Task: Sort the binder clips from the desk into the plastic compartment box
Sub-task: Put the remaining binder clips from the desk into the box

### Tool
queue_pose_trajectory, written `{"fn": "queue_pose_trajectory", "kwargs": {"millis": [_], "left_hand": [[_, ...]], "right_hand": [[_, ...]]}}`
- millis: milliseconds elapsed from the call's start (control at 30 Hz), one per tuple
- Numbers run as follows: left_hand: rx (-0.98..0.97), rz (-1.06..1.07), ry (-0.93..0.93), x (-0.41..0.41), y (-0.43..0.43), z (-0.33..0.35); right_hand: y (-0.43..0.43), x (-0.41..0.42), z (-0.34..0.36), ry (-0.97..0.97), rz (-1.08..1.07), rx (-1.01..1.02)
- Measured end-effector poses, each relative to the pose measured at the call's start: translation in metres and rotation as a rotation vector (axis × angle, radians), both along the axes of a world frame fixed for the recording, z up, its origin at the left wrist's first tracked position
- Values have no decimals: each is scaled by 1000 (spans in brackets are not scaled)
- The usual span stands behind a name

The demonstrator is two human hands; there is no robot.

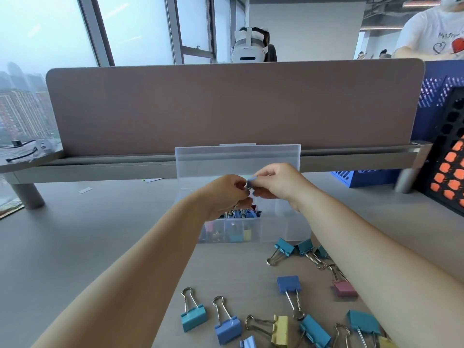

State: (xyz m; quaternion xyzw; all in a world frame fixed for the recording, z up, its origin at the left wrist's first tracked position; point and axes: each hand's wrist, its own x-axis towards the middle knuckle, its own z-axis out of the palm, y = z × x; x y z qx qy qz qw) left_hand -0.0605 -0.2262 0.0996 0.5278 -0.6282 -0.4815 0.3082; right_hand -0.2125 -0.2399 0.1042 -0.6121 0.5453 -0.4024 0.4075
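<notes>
While both hands (247,188) pinch, clips (288,285) litter desk (75,247).

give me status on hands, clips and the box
Left hand and right hand both pinch one small blue clip above the open box. Loose clips wait on the desk. Nothing blocks the box.

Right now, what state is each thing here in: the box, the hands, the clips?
Plastic box: lid open and upright, part filled with clips.
Left hand: pinching a small blue clip above the box.
Right hand: pinching the same clip.
Loose clips: lying scattered on the desk, unsorted.
Yellow clip: lying flat, handles pointing left.
Pink clip: partly hidden by the right arm.
</notes>
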Motion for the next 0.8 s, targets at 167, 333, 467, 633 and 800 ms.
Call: {"fn": "queue_pose_trajectory", "kwargs": {"millis": [167,333,467,633,800], "left_hand": [[-19,226,21,6,-1,-1],[-189,346,-216,9,-15,-13],[-229,366,-281,12,-20,-20],[-297,362,-236,10,-19,-22],[-348,370,-167,7,-14,-21]], "right_hand": [[0,-5,1,63,10,-23],[7,4,-1,454,150,-103],[10,8,-3,695,243,-118],[11,4,-2,713,274,-85],[12,6,-6,734,237,-142]]}}
